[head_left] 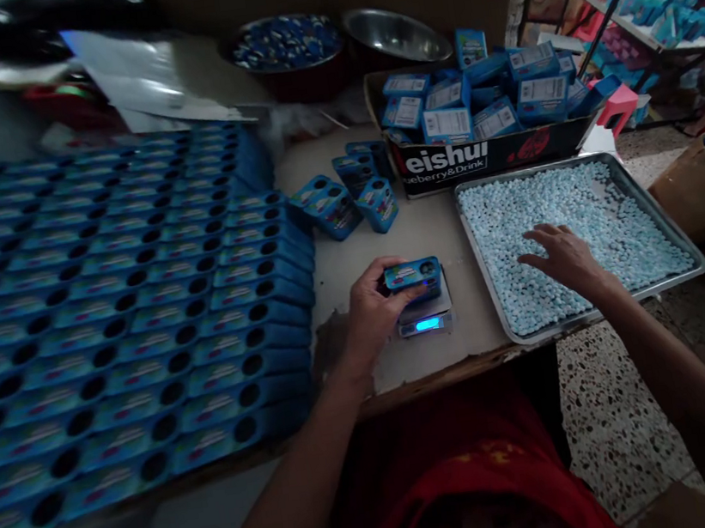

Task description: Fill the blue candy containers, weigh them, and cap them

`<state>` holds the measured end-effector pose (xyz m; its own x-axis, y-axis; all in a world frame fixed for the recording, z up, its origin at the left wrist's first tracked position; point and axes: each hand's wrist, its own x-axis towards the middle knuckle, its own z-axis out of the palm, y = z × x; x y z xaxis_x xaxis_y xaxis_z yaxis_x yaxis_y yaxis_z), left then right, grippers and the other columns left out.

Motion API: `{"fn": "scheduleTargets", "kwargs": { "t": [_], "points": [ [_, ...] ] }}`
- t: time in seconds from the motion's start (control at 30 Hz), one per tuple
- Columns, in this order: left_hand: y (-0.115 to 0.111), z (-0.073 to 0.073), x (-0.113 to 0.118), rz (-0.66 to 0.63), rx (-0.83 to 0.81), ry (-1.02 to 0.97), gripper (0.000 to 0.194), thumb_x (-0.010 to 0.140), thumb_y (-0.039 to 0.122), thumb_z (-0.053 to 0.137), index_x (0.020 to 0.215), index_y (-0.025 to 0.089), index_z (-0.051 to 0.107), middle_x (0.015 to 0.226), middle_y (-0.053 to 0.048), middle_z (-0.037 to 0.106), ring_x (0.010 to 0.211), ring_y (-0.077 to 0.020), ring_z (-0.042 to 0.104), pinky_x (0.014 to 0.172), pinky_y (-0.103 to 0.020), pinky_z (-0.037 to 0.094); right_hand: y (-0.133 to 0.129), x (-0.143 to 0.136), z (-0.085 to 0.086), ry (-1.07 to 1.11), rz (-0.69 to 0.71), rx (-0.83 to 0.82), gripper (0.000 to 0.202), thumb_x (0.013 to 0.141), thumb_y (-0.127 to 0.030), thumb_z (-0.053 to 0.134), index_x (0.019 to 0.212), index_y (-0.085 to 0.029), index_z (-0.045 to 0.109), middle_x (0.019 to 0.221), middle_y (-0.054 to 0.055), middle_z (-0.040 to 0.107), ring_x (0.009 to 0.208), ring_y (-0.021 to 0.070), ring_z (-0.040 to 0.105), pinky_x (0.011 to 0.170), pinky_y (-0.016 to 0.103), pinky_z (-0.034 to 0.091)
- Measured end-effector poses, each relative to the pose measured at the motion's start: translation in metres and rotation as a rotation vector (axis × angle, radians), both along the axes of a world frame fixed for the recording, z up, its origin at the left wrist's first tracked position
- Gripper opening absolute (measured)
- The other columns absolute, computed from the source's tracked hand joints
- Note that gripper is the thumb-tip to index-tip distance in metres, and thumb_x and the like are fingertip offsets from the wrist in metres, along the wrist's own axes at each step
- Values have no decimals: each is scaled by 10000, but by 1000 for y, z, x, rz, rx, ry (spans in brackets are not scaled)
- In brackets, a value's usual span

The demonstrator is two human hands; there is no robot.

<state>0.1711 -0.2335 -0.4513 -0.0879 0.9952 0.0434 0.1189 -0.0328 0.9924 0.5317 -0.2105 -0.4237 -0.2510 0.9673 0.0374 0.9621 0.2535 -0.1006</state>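
Close to the front edge of the table [430, 360], about midway between its stacked left side and the tray on the right, the left hand [371, 309] grasps a small blue box [412, 275], thumb along its near side and fingers around its far left corner. The blue box sits at the plate of a small scale [408, 328], whose lit blue display faces the front edge. The right hand [563, 258] is released, palm down with fingers spread, over the metal tray [480, 256]; whether its fingertips touch the pale blue and white pellets [533, 206] spread across the tray is hard to tell. That tray takes up the right end of the table, its near rim by the front edge. Filling the left side, from the front edge towards the back, are close rows of blue boxes [135, 292], each showing a dark round spot on top. Behind the scale stand a few loose blue boxes [335, 206], and to their right, behind the tray, a dark printed carton [500, 154] is heaped with more boxes [455, 125]. Along the back edge are a bowl of blue and white pieces [288, 43] and, beside it, a tilted shiny metal bowl [394, 38].
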Motion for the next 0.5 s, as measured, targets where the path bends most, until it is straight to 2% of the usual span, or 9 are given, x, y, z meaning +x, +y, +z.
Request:
{"fn": "scheduleTargets", "kwargs": {
  "t": [0.07,0.1,0.2,0.27,0.3,0.37,0.43,0.5],
  "points": [
    [-3,-10,-3,-25,-29,-57,523,616,385,931,1051,190,715,905,-7,760,839,-195,724,824,-313,601,-3,-16,-12,-50,96,20,537,1024,-496,643,1495,-240,611,1540,186,575,1323,389,568,1057,525,487],
    [-4,-14,-4,-38,-28,-69,540,620,386,934,1076,192,718,947,-18,771,879,-202,736,864,-327,606,-5,-22,-18,-85,126,19,523,1034,-468,621,1495,-222,598,1530,195,569,1320,392,557,1047,518,483],
    [-12,-15,-11,-61,40,-62,695,613,390,967,1234,214,710,1203,-72,776,1129,-248,737,1048,-390,580,-11,-30,-34,-141,98,7,326,1043,-361,556,1273,-168,680,1296,200,655,1170,358,603,954,449,483],
    [-20,-11,-22,-39,83,-44,772,627,397,974,1325,235,687,1312,-92,751,1247,-269,703,1123,-432,547,-12,-27,-39,-62,32,-13,193,1017,-319,561,1049,-179,691,1094,155,679,982,295,627,830,380,472],
    [-25,-9,-28,-16,92,-35,752,656,403,961,1335,237,686,1306,-93,755,1250,-270,704,1127,-446,548,-11,-24,-38,36,-26,-17,168,999,-328,585,948,-195,673,994,121,671,885,261,615,763,349,454],
    [-36,-5,-41,38,91,-15,621,730,399,914,1291,227,712,1225,-85,782,1179,-259,732,1092,-450,575,-6,-16,-34,408,-199,-7,231,938,-389,685,798,-220,616,793,50,602,730,204,548,639,298,402],
    [-49,0,-50,74,79,-1,483,775,380,881,1208,216,744,1133,-74,799,1089,-244,754,1037,-425,608,2,-6,-26,811,-372,10,319,890,-460,734,741,-238,562,667,-6,504,624,164,477,541,256,353],
    [-61,5,-54,90,71,3,383,802,366,862,1139,215,763,1081,-67,803,1035,-233,761,1003,-400,625,8,4,-17,1194,-474,-61,301,864,-447,741,755,-241,551,619,-43,460,533,124,410,465,218,317]
  ]
}}
